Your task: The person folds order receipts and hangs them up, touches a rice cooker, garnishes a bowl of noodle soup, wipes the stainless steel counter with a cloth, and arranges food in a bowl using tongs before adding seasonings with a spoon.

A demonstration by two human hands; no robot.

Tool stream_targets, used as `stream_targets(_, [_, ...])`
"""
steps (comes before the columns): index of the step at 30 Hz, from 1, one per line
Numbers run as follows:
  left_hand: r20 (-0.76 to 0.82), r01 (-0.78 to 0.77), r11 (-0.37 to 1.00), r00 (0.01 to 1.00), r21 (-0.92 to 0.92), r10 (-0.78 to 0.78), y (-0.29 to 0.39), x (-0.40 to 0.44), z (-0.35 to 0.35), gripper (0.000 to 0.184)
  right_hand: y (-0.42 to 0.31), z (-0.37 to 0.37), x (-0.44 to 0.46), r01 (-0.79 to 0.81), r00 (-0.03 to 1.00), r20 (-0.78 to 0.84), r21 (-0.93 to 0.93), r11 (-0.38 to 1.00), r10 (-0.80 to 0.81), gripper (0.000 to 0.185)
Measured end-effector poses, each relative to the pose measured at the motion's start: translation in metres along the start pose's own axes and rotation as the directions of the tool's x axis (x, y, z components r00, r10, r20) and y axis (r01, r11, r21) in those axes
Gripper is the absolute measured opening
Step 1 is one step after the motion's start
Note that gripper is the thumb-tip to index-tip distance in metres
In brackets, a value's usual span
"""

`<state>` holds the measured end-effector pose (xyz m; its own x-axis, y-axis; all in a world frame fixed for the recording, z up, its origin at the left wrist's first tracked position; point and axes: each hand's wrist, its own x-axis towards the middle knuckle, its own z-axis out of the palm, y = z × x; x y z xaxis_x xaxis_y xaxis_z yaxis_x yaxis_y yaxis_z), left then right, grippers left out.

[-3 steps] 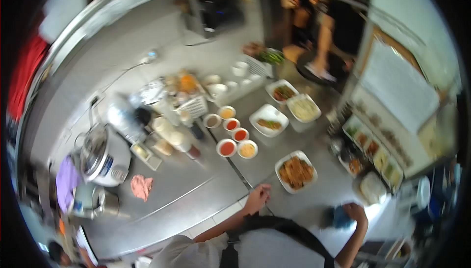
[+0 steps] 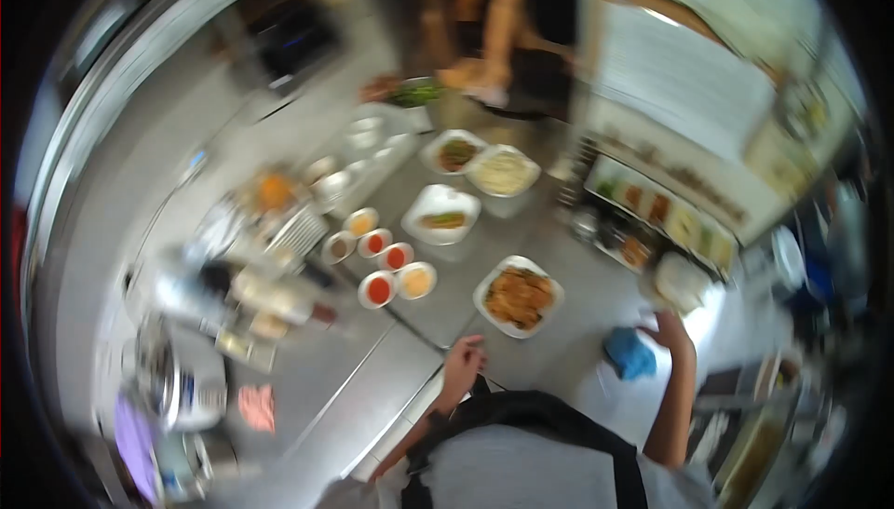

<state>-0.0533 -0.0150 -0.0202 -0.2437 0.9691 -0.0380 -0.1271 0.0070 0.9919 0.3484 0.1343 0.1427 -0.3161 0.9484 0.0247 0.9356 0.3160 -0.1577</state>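
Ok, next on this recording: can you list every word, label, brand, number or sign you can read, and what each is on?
No text can be read.
White cooker: marks on its side, too blurred to read.
White sheet on the wall: too blurred to tell whether it bears writing.

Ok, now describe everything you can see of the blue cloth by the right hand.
The blue cloth lies crumpled in a rough bundle on the metal counter, its folds showing lighter and darker blue. It looks like soft fabric, but the blur hides any weave or edging. It sits to the right of the dish of fried food and nearer the person. The right hand is close beside it, fingers spread; whether a fingertip touches it cannot be told.
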Motion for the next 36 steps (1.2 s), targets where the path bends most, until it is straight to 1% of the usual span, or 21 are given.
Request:
stream_targets(1, [-0.019,0.052,0.989,0.999,0.139,-0.050,0.005,-0.029,-0.081,0.028,-0.059,0.050,-0.012,-0.062,0.997,0.064,0.152,0.986,0.053,0.048])
stream_targets(2, [-0.037,0.046,0.986,0.998,0.161,-0.041,0.004,-0.028,-0.090,0.027,-0.072,0.041,-0.011,-0.091,0.994,-0.041,0.155,0.984,0.098,0.038])
stream_targets(3, [-0.052,0.165,0.971,0.986,0.175,-0.159,0.015,-0.067,-0.108,0.027,-0.091,0.040,-0.021,-0.126,0.986,-0.047,0.411,0.903,0.159,0.026])
stream_targets(5, [-0.091,0.240,0.967,0.968,0.085,-0.233,0.020,-0.070,-0.093,0.027,-0.092,-0.006,0.011,-0.103,0.949,-0.235,0.396,0.913,0.210,0.017])
stream_targets(7, [-0.082,0.227,0.964,0.973,0.135,-0.218,0.013,-0.065,-0.099,0.027,-0.098,-0.027,0.043,-0.198,0.922,-0.242,0.378,0.904,0.303,0.029])
stream_targets(11, [-0.104,0.218,0.961,0.974,0.170,-0.203,0.023,-0.058,-0.095,0.027,-0.085,-0.026,0.119,-0.331,0.850,-0.289,0.356,0.874,0.439,0.028])
stream_targets(14, [-0.139,0.249,0.956,0.964,0.157,-0.229,0.022,-0.056,-0.099,0.028,-0.062,-0.010,0.172,0.061,0.760,-0.639,0.250,0.966,0.118,0.030])
stream_targets(15, [-0.150,0.270,0.950,0.957,0.156,-0.247,0.021,-0.054,-0.099,0.028,-0.056,-0.013,0.190,0.011,0.833,-0.550,0.115,0.993,0.054,0.036])
stream_targets(18, [-0.147,0.259,0.960,0.959,0.107,-0.242,0.025,-0.050,-0.101,0.029,-0.049,-0.007,0.241,0.034,0.785,-0.608,-0.146,0.989,-0.117,0.038])
stream_targets(19, [-0.133,0.254,0.963,0.962,0.094,-0.240,0.025,-0.047,-0.104,0.029,-0.058,-0.009,0.248,-0.008,0.787,-0.613,-0.136,0.991,-0.078,0.042])
stream_targets(20, [-0.143,0.216,0.964,0.970,0.152,-0.195,0.024,-0.043,-0.107,0.029,-0.064,-0.011,0.254,-0.111,0.862,-0.507,-0.153,0.982,0.019,0.037])
stream_targets(22, [-0.145,0.156,0.951,0.982,0.268,-0.120,0.026,-0.038,-0.110,0.028,-0.039,0.015,0.280,-0.097,0.848,-0.530,-0.103,0.990,0.028,0.022])
stream_targets(23, [-0.153,0.191,0.949,0.976,0.250,-0.156,0.028,-0.038,-0.110,0.029,-0.042,0.013,0.280,-0.124,0.882,-0.468,-0.109,0.986,0.059,0.020])
stream_targets(26, [-0.160,0.238,0.951,0.965,0.199,-0.208,0.040,-0.031,-0.107,0.031,-0.035,0.021,0.284,0.021,0.812,-0.575,-0.143,0.990,-0.100,0.018])
stream_targets(29, [-0.163,0.219,0.964,0.967,0.151,-0.194,0.034,-0.025,-0.114,0.036,-0.085,-0.001,0.253,0.047,0.619,-0.781,-0.062,0.997,-0.078,0.016])
stream_targets(31, [-0.178,0.230,0.963,0.963,0.141,-0.204,0.036,-0.019,-0.117,0.036,-0.147,0.004,0.203,0.225,0.819,-0.573,0.358,0.906,0.023,0.017])
stream_targets(32, [-0.182,0.234,0.962,0.961,0.138,-0.207,0.037,-0.015,-0.118,0.036,-0.172,0.024,0.184,0.154,0.931,-0.364,0.472,0.868,0.033,0.016])
stream_targets(33, [-0.183,0.236,0.966,0.959,0.106,-0.214,0.035,-0.012,-0.119,0.036,-0.210,0.030,0.151,0.156,0.952,-0.304,0.532,0.832,0.016,0.015])
stream_targets(34, [-0.163,0.222,0.967,0.966,0.125,-0.200,0.033,-0.008,-0.119,0.036,-0.221,0.063,0.139,0.268,0.946,-0.297,0.502,0.822,-0.128,0.013])
stream_targets(35, [-0.144,0.202,0.969,0.973,0.143,-0.182,0.032,-0.004,-0.119,0.036,-0.237,0.079,0.122,0.284,0.927,-0.346,0.394,0.874,-0.145,0.013])
stream_targets(36, [-0.126,0.181,0.970,0.979,0.162,-0.161,0.033,0.001,-0.119,0.037,-0.248,0.092,0.113,0.275,0.937,-0.322,0.441,0.854,-0.136,0.014])
